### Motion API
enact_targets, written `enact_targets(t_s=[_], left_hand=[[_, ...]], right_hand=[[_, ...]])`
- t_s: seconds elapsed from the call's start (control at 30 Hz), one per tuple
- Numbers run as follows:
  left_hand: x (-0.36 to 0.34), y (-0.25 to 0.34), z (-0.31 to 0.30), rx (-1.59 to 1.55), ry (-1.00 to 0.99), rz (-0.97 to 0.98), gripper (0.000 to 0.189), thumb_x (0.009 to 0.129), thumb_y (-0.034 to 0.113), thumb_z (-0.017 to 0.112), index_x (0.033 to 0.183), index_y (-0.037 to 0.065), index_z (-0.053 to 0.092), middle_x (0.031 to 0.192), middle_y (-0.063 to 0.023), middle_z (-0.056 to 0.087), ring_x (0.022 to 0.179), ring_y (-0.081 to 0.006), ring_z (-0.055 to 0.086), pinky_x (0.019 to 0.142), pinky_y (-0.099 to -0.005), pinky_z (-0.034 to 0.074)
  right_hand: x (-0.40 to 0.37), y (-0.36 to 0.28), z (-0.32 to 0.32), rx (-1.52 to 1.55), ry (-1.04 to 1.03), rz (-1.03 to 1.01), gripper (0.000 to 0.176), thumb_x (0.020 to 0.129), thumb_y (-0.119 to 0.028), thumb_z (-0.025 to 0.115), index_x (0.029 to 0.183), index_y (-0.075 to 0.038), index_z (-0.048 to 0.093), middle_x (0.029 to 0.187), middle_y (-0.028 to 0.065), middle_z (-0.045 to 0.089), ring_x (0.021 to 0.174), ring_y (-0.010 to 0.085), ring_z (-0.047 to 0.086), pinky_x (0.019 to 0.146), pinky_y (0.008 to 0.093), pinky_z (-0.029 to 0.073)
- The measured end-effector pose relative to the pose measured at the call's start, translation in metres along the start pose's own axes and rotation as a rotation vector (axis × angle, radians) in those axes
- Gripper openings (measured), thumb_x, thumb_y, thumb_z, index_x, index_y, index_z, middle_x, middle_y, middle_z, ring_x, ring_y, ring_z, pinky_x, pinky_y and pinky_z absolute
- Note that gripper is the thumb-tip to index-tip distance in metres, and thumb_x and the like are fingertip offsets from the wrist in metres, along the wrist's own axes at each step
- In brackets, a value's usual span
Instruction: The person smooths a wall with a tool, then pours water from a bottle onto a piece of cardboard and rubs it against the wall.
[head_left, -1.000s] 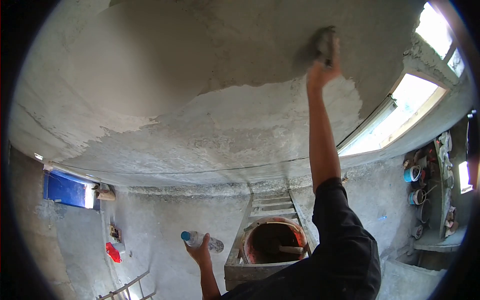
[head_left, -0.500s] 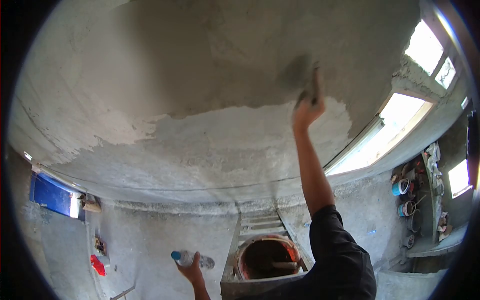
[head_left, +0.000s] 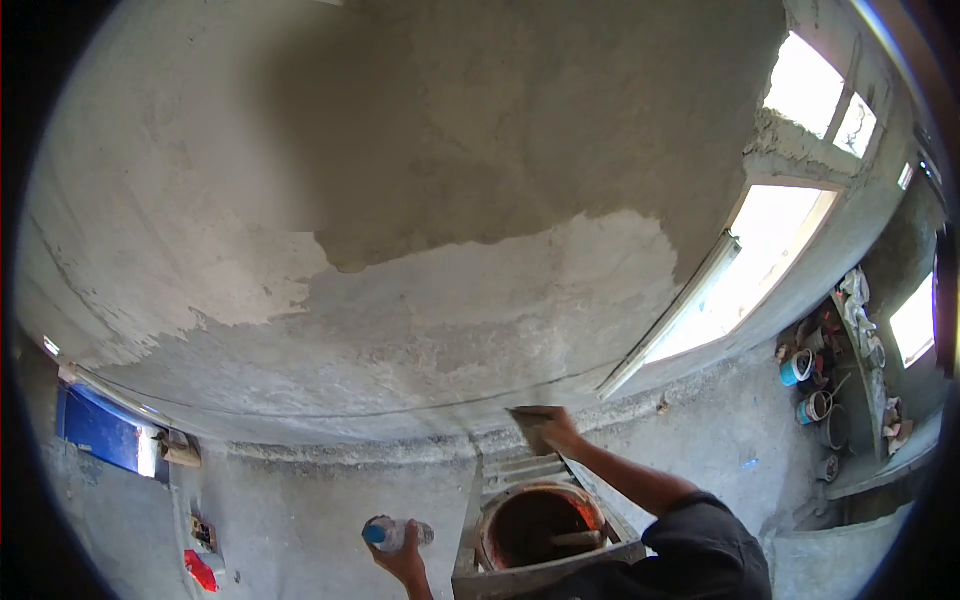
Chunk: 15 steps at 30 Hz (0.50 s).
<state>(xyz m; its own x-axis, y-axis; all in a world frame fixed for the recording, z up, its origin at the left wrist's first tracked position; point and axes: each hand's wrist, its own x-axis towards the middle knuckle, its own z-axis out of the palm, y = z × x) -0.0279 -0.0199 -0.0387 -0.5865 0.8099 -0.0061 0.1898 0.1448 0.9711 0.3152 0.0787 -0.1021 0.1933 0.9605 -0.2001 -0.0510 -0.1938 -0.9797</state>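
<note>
My right hand (head_left: 562, 432) grips a plastering trowel (head_left: 531, 421), held low in front of the far wall, just above an orange mortar bucket (head_left: 540, 522). The bucket sits on a wooden platform (head_left: 545, 575) at the top of a ladder (head_left: 522, 468). Down at the frame's bottom, my left hand (head_left: 405, 562) holds a clear plastic water bottle (head_left: 392, 534) with a blue cap. Overhead spreads the ceiling (head_left: 450, 180), darker wet plaster on the upper part and paler, rougher patches toward the far wall.
Bright window openings (head_left: 755, 255) line the right side. A shelf (head_left: 845, 390) on the right carries several cans and rags. A blue panel (head_left: 100, 430) and a red object (head_left: 200, 572) sit by the left wall.
My right hand has dropped from the ceiling down to just above the bucket, trowel still in it. The left hand keeps the bottle; the view has tilted up.
</note>
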Motion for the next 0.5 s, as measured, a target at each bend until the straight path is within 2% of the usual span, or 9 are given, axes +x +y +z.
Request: enact_targets(t_s=[0.03,0.07,0.1,0.13,0.2,0.27,0.37,0.47,0.5], left_hand=[[-0.004,0.000,-0.001,0.042,-0.048,0.077,0.060,0.061,0.006,0.083,0.113,0.000,0.054,0.105,-0.0107,0.059,0.098,-0.0243,0.056,0.088,-0.0371,0.046],[-0.007,0.001,-0.002,0.084,-0.101,0.159,0.060,0.060,0.006,0.083,0.112,0.001,0.055,0.105,-0.0103,0.059,0.098,-0.0246,0.056,0.088,-0.0374,0.046],[-0.011,0.003,0.002,0.115,-0.101,0.204,0.059,0.058,0.006,0.082,0.111,0.002,0.056,0.107,-0.0107,0.059,0.098,-0.0256,0.056,0.087,-0.0388,0.045],[-0.017,0.009,0.000,0.131,-0.117,0.197,0.059,0.058,0.006,0.082,0.111,0.002,0.056,0.107,-0.0107,0.059,0.098,-0.0256,0.056,0.087,-0.0388,0.045],[-0.023,0.023,0.010,0.206,-0.195,0.294,0.058,0.059,0.006,0.082,0.111,0.001,0.056,0.108,-0.0119,0.058,0.099,-0.0271,0.055,0.089,-0.0393,0.044],[-0.035,0.029,0.016,0.175,-0.210,0.261,0.056,0.060,0.006,0.082,0.110,0.001,0.057,0.107,-0.0141,0.059,0.099,-0.0299,0.057,0.089,-0.0394,0.044],[-0.045,0.026,0.023,0.234,-0.394,0.590,0.054,0.060,0.009,0.082,0.107,0.001,0.058,0.103,-0.0166,0.062,0.095,-0.0354,0.061,0.085,-0.0416,0.048],[-0.061,0.021,0.026,0.210,-0.490,0.611,0.053,0.060,0.011,0.082,0.107,0.001,0.058,0.103,-0.0163,0.063,0.093,-0.0357,0.061,0.084,-0.0425,0.049],[-0.063,0.018,0.025,0.205,-0.524,0.658,0.053,0.062,0.013,0.083,0.107,0.002,0.058,0.103,-0.0167,0.063,0.092,-0.0362,0.062,0.083,-0.0428,0.048]], right_hand=[[-0.035,-0.003,-0.021,0.118,0.066,0.196,0.030,0.083,-0.004,0.053,0.109,-0.001,0.068,0.089,0.0066,0.069,0.071,0.0113,0.060,0.065,0.0257,0.049],[-0.058,0.017,-0.055,0.265,0.081,0.192,0.033,0.083,-0.004,0.053,0.113,0.001,0.065,0.088,0.0056,0.067,0.069,0.0122,0.059,0.059,0.0257,0.048],[-0.079,0.020,-0.079,0.294,0.230,0.177,0.035,0.083,-0.004,0.051,0.115,0.002,0.063,0.084,0.0038,0.065,0.066,0.0104,0.058,0.056,0.0248,0.047],[-0.111,-0.004,-0.110,0.334,0.251,0.288,0.034,0.084,-0.004,0.050,0.114,0.001,0.064,0.085,0.0038,0.065,0.066,0.0093,0.058,0.057,0.0229,0.047],[-0.159,-0.006,-0.147,0.314,0.646,0.218,0.033,0.084,-0.004,0.051,0.114,0.000,0.064,0.085,0.0034,0.066,0.066,0.0091,0.059,0.059,0.0222,0.047],[-0.203,0.033,-0.191,0.221,0.938,0.166,0.031,0.083,-0.004,0.054,0.112,-0.001,0.065,0.085,0.0040,0.066,0.067,0.0116,0.060,0.060,0.0245,0.048],[-0.275,0.132,-0.238,0.443,1.109,0.245,0.021,0.079,-0.004,0.060,0.098,0.000,0.068,0.083,0.0064,0.066,0.068,0.0167,0.062,0.061,0.0293,0.052],[-0.321,0.172,-0.218,0.589,1.215,0.436,0.012,0.076,-0.005,0.066,0.087,0.000,0.067,0.077,0.0075,0.066,0.061,0.0201,0.062,0.057,0.0337,0.053],[-0.332,0.182,-0.208,0.635,1.182,0.444,0.012,0.075,-0.005,0.067,0.086,0.000,0.067,0.076,0.0077,0.065,0.059,0.0203,0.061,0.055,0.0348,0.052]])
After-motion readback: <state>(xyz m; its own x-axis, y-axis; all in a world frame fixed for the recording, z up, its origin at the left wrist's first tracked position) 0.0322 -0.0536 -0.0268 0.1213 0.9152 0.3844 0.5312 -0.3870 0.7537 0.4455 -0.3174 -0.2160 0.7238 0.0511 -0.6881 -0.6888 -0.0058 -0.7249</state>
